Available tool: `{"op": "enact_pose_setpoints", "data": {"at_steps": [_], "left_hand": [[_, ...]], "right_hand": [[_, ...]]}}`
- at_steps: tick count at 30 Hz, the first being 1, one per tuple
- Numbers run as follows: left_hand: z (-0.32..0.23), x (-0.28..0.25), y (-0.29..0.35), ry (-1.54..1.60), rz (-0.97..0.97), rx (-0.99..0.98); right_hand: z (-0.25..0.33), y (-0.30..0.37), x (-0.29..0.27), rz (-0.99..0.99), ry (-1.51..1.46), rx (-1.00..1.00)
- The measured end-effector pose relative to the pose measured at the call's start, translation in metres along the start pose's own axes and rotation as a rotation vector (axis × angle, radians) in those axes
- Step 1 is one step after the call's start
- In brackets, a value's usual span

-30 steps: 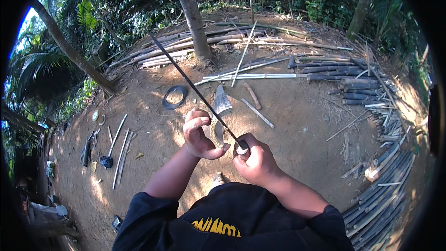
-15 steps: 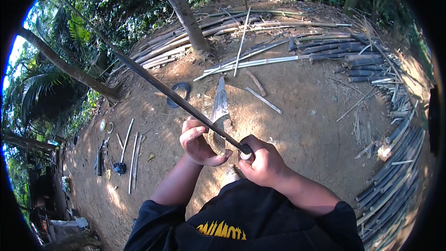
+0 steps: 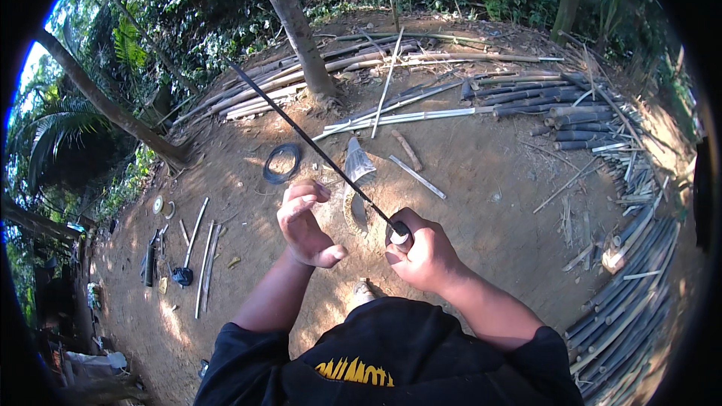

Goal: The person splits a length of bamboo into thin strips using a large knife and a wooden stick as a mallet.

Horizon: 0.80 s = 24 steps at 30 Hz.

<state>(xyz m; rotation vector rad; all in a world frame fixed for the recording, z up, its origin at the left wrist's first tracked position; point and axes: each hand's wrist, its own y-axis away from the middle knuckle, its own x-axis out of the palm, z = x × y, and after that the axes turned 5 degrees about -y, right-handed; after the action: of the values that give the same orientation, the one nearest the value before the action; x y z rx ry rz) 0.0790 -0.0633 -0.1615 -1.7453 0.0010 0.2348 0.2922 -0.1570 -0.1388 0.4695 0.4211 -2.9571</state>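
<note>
Because the right hand (image 3: 426,256) is closed round its handle end, the long dark blade (image 3: 299,130) slants out over the middle of the dirt ground (image 3: 481,210) toward the far left edge, presumably gripped there so that the fingers stay off the metal. With fingers curled and thumb wide apart, the left hand (image 3: 303,227) holds nothing, near the blade but apart from it, perhaps to avoid contact. Bamboo poles (image 3: 624,316) lie lengthwise along the ground's right edge, likely aligned to stack neatly
</note>
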Motion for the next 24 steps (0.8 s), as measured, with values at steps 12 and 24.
{"op": "enact_pose_setpoints", "data": {"at_steps": [12, 24], "left_hand": [[-0.030, -0.020, -0.371, -0.911, 0.405, 0.707], [-0.014, 0.084, -0.372, -1.005, 0.520, 0.732]], "right_hand": [[0.028, -0.071, -0.041, -0.002, 0.096, -0.060], [0.027, -0.078, -0.078, -0.087, 0.095, 0.067]]}}
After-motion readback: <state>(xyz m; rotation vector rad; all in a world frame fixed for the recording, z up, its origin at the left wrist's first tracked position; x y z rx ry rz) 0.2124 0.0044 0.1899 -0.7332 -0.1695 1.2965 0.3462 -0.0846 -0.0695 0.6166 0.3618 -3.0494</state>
